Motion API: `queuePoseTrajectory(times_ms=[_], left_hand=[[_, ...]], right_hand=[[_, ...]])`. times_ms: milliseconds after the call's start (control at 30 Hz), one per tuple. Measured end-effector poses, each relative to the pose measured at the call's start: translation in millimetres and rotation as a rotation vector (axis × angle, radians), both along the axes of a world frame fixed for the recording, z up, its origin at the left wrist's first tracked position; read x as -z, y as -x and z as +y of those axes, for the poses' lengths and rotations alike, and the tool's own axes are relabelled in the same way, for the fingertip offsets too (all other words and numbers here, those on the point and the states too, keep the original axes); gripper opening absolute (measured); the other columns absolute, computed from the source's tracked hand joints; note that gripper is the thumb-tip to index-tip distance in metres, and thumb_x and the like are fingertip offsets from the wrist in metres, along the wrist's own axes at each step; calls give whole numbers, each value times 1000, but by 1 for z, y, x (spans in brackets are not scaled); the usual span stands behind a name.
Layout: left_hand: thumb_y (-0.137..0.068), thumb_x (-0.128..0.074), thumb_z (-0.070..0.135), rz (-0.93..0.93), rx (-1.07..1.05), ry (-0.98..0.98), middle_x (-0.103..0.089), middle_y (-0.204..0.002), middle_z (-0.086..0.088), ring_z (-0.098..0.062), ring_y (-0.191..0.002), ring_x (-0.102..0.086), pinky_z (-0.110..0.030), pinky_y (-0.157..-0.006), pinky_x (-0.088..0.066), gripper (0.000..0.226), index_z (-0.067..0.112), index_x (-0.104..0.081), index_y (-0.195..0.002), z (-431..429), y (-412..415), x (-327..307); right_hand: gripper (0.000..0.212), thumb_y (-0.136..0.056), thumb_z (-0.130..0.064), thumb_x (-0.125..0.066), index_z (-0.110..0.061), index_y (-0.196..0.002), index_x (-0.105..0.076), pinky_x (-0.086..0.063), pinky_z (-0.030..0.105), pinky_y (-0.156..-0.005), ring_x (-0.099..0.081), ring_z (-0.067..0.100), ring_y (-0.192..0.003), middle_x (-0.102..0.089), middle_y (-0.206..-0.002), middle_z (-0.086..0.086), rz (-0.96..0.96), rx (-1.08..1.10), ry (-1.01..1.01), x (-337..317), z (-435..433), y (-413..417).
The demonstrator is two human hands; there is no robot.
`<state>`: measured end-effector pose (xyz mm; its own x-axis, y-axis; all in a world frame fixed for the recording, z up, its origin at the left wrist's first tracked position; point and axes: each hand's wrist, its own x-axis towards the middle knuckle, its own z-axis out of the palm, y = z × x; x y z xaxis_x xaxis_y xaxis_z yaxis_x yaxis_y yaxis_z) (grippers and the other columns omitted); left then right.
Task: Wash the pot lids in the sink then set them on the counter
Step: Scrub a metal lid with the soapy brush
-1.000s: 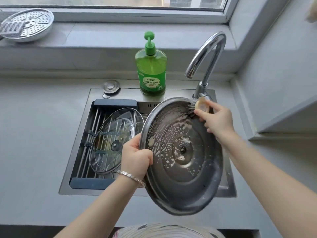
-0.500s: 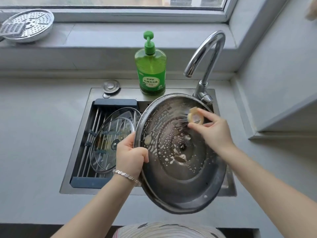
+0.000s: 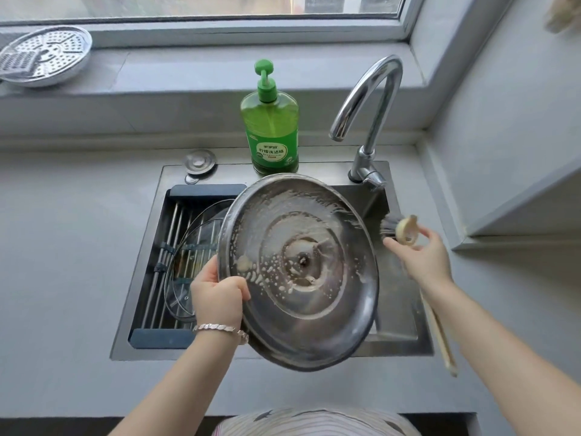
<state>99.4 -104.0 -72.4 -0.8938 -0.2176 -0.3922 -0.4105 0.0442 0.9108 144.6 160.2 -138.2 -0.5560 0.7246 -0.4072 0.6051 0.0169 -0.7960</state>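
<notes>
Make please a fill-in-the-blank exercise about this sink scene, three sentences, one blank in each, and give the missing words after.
1. The left hand grips the rim of the soapy metal lid, holding it above the ____.
2. The right hand holds a brush that is ____ the lid, not touching it.
3. The dish soap bottle is coloured ____.

Missing words: sink; beside; green

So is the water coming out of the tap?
Off. No stream falls from the faucet spout, and suds still cling to the metal lid held over the sink.
</notes>
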Motion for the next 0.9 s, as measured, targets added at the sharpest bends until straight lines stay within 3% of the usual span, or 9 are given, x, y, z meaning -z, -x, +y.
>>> queuePoseTrajectory(times_ms=[100,200,267,367,533,633,733,833,900], left_hand=[[-61,-38,-26,-70,-133,-16,-48,-60,-1,-18,-58,-40,-22,-48,-35,44,14,-56,-64,2,-4,3],[-65,-42,-23,-141,-232,-99,-54,-68,0,-20,-63,-48,-27,-58,-44,45,19,-58,-70,10,-9,7],[-70,-46,-21,-135,-217,-119,-57,-75,0,-21,-70,-52,-32,-67,-48,46,21,-59,-79,16,-14,9],[-75,-49,-19,-123,-109,-101,-60,-91,-2,-22,-79,-57,-35,-75,-49,53,21,-52,-108,20,-26,13],[-78,-69,8,-203,123,-128,-61,-108,-13,-28,-87,-63,-45,-78,-54,48,15,-45,-119,-12,-8,17],[-86,-61,22,-285,312,-115,-63,-87,-9,-17,-61,-61,-29,-53,-54,37,7,-49,-117,-29,39,-2],[-76,-66,33,-477,667,-82,-66,-72,-5,-17,-56,-62,-28,-57,-55,38,11,-59,-106,-34,80,-19],[-77,-63,13,-587,811,-24,-65,-68,-10,-20,-52,-64,-31,-58,-56,17,3,-59,-90,-26,86,-25],[-80,-51,-9,-553,788,-25,-61,-65,-16,-23,-46,-63,-30,-48,-56,9,-4,-54,-87,-21,80,-25]], right_hand=[[49,-71,-39,-78,-10,-105,-58,-35,17,-41,-46,9,-58,-59,-78,2,-75,134,272,4,-4,-11],[47,-58,-48,-77,-13,-78,-54,-24,16,-28,-36,6,-40,-52,-58,0,-112,122,522,13,-20,-17],[39,-68,-45,-73,-11,-69,-53,-33,16,-28,-46,12,-43,-58,-47,0,-100,132,687,10,-32,-15],[25,-86,-32,-64,-8,-79,-61,-53,27,-39,-66,25,-53,-68,-54,7,-29,166,871,6,-36,-10],[19,-86,-24,-62,-6,-88,-65,-56,23,-49,-69,17,-55,-72,-65,6,-41,37,775,14,-14,-11],[18,-84,-21,-62,-4,-87,-66,-57,23,-55,-69,16,-56,-72,-67,6,-65,-68,746,7,5,-7],[28,-69,-24,-67,-4,-88,-68,-58,25,-61,-70,17,-62,-73,-74,8,-136,-219,730,-5,15,0],[28,-68,-24,-71,-8,-90,-68,-58,28,-65,-70,19,-67,-73,-79,10,-77,-238,690,-16,14,10],[33,-75,-34,-73,-11,-96,-64,-54,32,-77,-68,22,-80,-72,-89,10,-4,-162,342,-16,17,16]])
